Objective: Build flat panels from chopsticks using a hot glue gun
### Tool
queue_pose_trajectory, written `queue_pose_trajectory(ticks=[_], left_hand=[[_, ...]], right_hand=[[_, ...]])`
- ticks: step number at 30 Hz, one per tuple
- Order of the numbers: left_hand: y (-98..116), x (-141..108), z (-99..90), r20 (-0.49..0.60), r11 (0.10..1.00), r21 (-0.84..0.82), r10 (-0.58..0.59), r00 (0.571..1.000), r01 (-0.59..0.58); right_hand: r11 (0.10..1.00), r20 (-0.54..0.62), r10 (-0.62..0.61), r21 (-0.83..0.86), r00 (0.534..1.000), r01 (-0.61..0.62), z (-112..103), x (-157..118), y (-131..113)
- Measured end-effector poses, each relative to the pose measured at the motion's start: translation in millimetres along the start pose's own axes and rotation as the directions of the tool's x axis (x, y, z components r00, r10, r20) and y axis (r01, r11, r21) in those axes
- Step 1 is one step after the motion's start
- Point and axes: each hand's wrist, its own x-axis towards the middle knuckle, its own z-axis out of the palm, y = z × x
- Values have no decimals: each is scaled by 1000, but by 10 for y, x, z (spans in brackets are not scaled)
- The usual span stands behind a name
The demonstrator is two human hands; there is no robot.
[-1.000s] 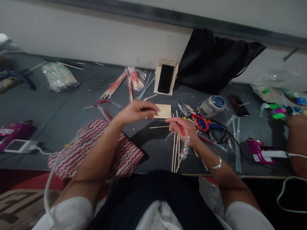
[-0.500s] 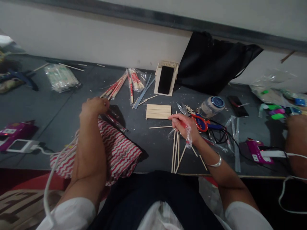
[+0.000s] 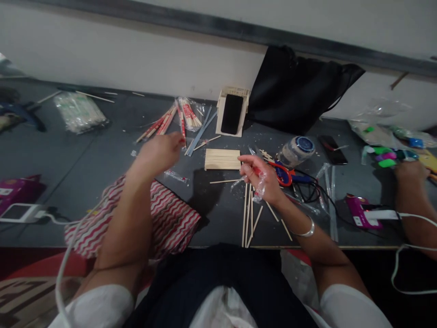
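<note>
My left hand (image 3: 161, 154) is raised over the table beside the red-and-white wrapped chopsticks (image 3: 160, 123). Its fingers are smeared by motion, and what they hold, if anything, does not show. A crumpled clear plastic wrapper (image 3: 260, 187) with red print sits in my right hand (image 3: 261, 175), fingers curled and index finger stretched forward. That fingertip is at the right edge of a flat panel of pale sticks (image 3: 222, 159) laid side by side. Loose sticks (image 3: 248, 214) lie below this hand. An empty plastic sleeve (image 3: 176, 176) lies under my left forearm's side.
A phone (image 3: 232, 114) leans on a stand at the back. Red-handled scissors (image 3: 284, 175), a blue-lidded jar (image 3: 296, 151) and black cable are right of my hand. Zigzag cloth (image 3: 174, 214) lies front left. Another person's hand (image 3: 411, 175) is at far right.
My left hand has moved right, toward the middle of the table, uncovering the plastic sleeve. My right hand stays by the stick panel, with its wrapper. The view has shifted slightly.
</note>
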Motion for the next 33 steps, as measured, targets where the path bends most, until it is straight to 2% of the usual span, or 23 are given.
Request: queue_pose_trajectory(ticks=[2, 3, 7, 9, 12, 14, 17, 19, 20, 22, 23, 25, 26, 27, 29, 31, 33], left_hand=[[-115, 40, 11, 133, 993, 115, -3, 991, -12], [-210, 82, 27, 206, 992, 120, 1, 979, -26], [-578, 279, 145, 282, 1000, -8, 4, 960, -2], [-630, 333, 205, 332, 998, -56, 17, 943, 2], [-569, 347, 252, 381, 997, -71, -7, 924, 37], [-522, 347, 260, 393, 993, -98, -20, 919, 63], [-509, 374, 267, 368, 986, -153, -3, 930, 64], [-513, 396, 280, 260, 970, -233, -5, 966, 68], [-506, 401, 291, 183, 948, -312, -10, 983, 68], [-455, 396, 318, 67, 851, -524, -2, 998, 37], [-409, 386, 332, 49, 772, -636, 20, 999, 16], [-284, 359, 359, 89, 579, -816, 120, 989, 4], [-212, 345, 371, 98, 463, -886, 162, 982, 12], [-138, 333, 382, 99, 348, -937, 197, 975, 25], [2, 315, 397, 71, 176, -984, 203, 977, 35], [124, 297, 408, 55, 59, -997, 197, 979, 45], [234, 267, 423, 52, -21, -998, 218, 974, 58]], right_hand=[[1000, 16, -7, 3, 1000, 7, -18, -5, -26], [1000, 22, -14, 12, 1000, 14, -25, -8, -29], [998, 36, 7, 61, 999, -9, -22, -4, 19], [995, 47, 45, 88, 998, -49, -11, 18, 47], [992, 16, 66, 106, 998, -67, -61, 45, 17], [997, -68, 58, 54, 996, -55, -185, 22, -68], [982, -222, 9, -180, 975, -50, -488, -117, -234], [910, -222, -11, -407, 975, -83, -692, -266, -297], [853, -186, 32, -508, 982, -124, -771, -347, -298], [676, -161, 210, -689, 964, -262, -862, -502, -236], [566, -165, 312, -758, 936, -323, -876, -570, -180], [382, -189, 469, -838, 863, -391, -867, -682, -49], [335, -191, 514, -853, 836, -400, -860, -728, 12], [324, -183, 537, -856, 824, -402, -858, -770, 61], [399, -151, 524, -826, 838, -398, -884, -844, 106], [555, -118, 428, -748, 896, -364, -939, -901, 68], [699, -137, 247, -660, 959, -274, -974, -923, -36]])
